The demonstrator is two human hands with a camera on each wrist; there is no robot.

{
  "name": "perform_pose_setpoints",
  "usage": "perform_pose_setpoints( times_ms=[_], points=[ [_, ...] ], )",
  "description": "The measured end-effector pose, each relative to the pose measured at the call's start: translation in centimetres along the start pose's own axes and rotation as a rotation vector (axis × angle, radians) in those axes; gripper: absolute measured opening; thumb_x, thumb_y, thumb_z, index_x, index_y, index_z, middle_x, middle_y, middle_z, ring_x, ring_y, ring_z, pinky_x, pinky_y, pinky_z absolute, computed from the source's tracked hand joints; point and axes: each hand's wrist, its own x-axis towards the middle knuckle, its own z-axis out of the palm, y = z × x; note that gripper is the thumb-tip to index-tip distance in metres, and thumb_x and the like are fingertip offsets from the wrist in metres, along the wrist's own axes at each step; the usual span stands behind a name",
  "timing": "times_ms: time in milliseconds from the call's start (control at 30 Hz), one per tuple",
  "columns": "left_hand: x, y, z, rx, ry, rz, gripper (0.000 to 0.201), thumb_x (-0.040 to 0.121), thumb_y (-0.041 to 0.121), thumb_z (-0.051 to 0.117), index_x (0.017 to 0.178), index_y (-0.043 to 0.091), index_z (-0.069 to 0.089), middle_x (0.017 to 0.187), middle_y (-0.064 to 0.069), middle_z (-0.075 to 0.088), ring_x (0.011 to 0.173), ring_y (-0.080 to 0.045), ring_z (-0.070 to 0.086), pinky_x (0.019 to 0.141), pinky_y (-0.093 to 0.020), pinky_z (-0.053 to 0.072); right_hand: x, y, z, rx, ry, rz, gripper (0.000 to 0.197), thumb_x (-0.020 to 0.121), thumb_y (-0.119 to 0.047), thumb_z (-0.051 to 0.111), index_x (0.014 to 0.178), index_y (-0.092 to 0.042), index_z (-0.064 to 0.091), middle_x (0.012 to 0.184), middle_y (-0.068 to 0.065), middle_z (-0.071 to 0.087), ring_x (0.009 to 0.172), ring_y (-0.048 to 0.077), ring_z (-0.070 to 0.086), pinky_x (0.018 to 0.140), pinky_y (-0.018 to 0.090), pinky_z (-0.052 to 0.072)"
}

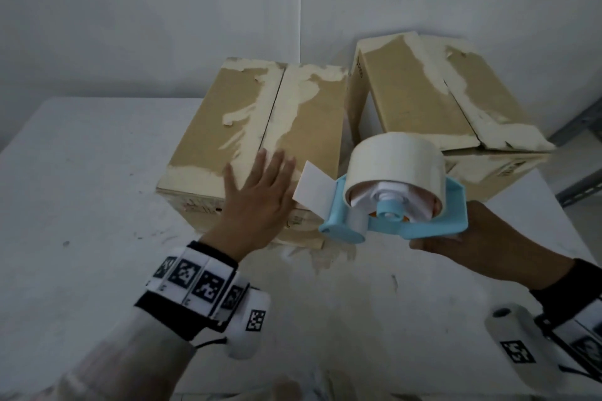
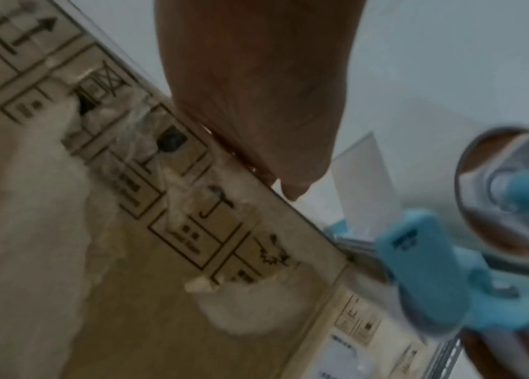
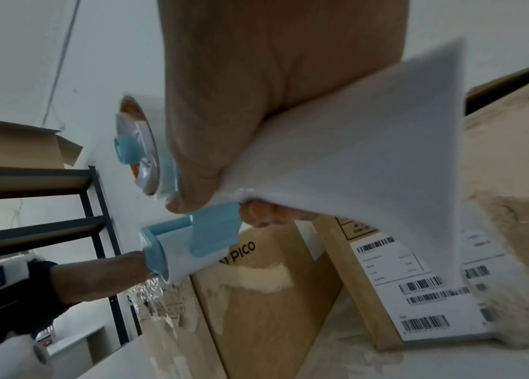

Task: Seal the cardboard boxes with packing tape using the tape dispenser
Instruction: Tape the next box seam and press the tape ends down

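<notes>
Two closed cardboard boxes stand on a white table (image 1: 81, 205), the left box (image 1: 303, 127) in front of me and the right box (image 1: 420, 98) behind it to the right. Both have torn pale patches along their centre seams. My left hand (image 1: 257, 195) lies flat with straight fingers on the near edge of the left box's top; its palm (image 2: 256, 89) presses the box rim. My right hand (image 1: 482, 231) grips the handle of a light blue tape dispenser (image 1: 391, 221) that holds a whitish tape roll (image 1: 394, 159). A loose tape end (image 1: 312, 187) sticks out towards my left hand.
White walls stand close behind the boxes. A metal shelf frame (image 1: 580, 140) stands past the table's right edge, and dark shelving (image 3: 29, 200) carries an open cardboard box (image 3: 13, 143). Torn paper scraps (image 1: 325, 257) lie in front of the left box.
</notes>
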Motion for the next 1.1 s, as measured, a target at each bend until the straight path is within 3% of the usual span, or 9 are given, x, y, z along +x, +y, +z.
perform_pose_setpoints(
  times_ms=[233,367,433,567,700,800,900,967,1100],
  points=[
    [0.1,-0.2,0.3,-0.012,0.021,0.012,0.078,0.072,0.054,-0.018,0.146,0.029,-0.012,0.156,0.008,-0.015,0.145,-0.013,-0.012,0.112,-0.056,-0.003,-0.2,0.2,-1.2,-0.037,-0.023,0.014,0.048,0.05,-0.081,0.057,0.09,-0.055,0.057,0.092,-0.029,0.065,0.082,-0.006,0.062,0.067,0.007,0.048],
    [0.1,-0.1,0.5,-0.059,0.055,0.01,0.082,0.069,0.055,-0.02,0.146,0.03,-0.009,0.157,0.009,-0.011,0.145,-0.012,-0.011,0.113,-0.055,-0.004,-1.0,0.7,-1.5,-0.022,-0.03,0.054,0.049,0.041,-0.082,0.059,0.085,-0.061,0.056,0.083,-0.034,0.065,0.078,-0.008,0.062,0.062,0.005,0.047],
    [0.3,-0.3,0.5,-0.082,0.062,0.002,0.082,0.069,0.057,-0.019,0.146,0.031,-0.007,0.157,0.01,-0.011,0.144,-0.011,-0.012,0.112,-0.055,-0.005,-0.9,1.0,-1.4,-0.034,-0.021,0.062,0.043,0.043,-0.069,0.066,0.083,-0.064,0.054,0.08,-0.036,0.064,0.077,-0.009,0.061,0.062,0.005,0.047],
    [0.2,-0.2,0.6,-0.066,0.052,0.019,0.103,0.057,0.077,-0.029,0.146,0.031,-0.008,0.157,0.009,-0.012,0.144,-0.013,-0.015,0.112,-0.056,-0.007,-0.8,1.7,-1.2,-0.031,-0.027,0.093,0.057,0.041,-0.081,0.062,0.093,-0.058,0.056,0.092,-0.029,0.065,0.082,-0.002,0.064,0.068,0.017,0.053],
    [0.2,-0.2,0.7,-0.042,0.052,0.012,0.111,0.049,0.073,-0.04,0.146,0.03,-0.008,0.157,0.007,-0.011,0.144,-0.014,-0.016,0.112,-0.056,-0.007,-1.0,2.6,-0.6,-0.06,0.013,0.101,0.052,0.041,-0.086,0.056,0.088,-0.062,0.056,0.091,-0.023,0.067,0.084,0.004,0.064,0.072,0.028,0.054],
    [0.3,-0.2,0.6,-0.04,0.049,0.014,0.111,0.05,0.073,-0.04,0.146,0.029,-0.007,0.157,0.007,-0.01,0.144,-0.014,-0.016,0.112,-0.057,-0.007,-1.2,2.6,-0.2,-0.136,0.057,0.101,0.034,0.056,-0.055,0.075,0.084,-0.046,0.058,0.078,-0.01,0.067,0.081,0.015,0.066,0.073,0.035,0.054],
    [0.1,-0.2,0.5,-0.041,0.051,0.021,0.111,0.051,0.073,-0.039,0.147,0.029,-0.004,0.158,0.006,-0.008,0.144,-0.015,-0.014,0.111,-0.058,-0.006,-1.3,3.0,0.5,-0.38,0.133,0.004,0.034,0.065,-0.011,0.081,0.095,-0.009,0.066,0.08,0.011,0.07,0.076,0.033,0.068,0.064,0.032,0.049],
    [0.1,-0.2,0.5,-0.035,0.055,0.021,0.112,0.051,0.072,-0.039,0.147,0.028,-0.003,0.158,0.006,-0.007,0.145,-0.015,-0.013,0.111,-0.059,-0.005,-1.2,3.3,0.5,-0.533,0.188,-0.159,0.034,0.061,-0.008,0.08,0.09,-0.001,0.064,0.069,0.018,0.07,0.058,0.031,0.069,0.051,0.028,0.047],
    [0.2,-0.1,0.5,-0.042,0.038,0.024,0.112,0.05,0.074,-0.039,0.147,0.029,-0.005,0.157,0.007,-0.009,0.144,-0.014,-0.015,0.111,-0.059,-0.006,-1.4,3.2,0.5,-0.636,0.163,-0.326,0.044,0.054,-0.027,0.068,0.089,-0.013,0.046,0.058,0.014,0.068,0.043,0.02,0.063,0.038,0.023,0.048]
  ],
)
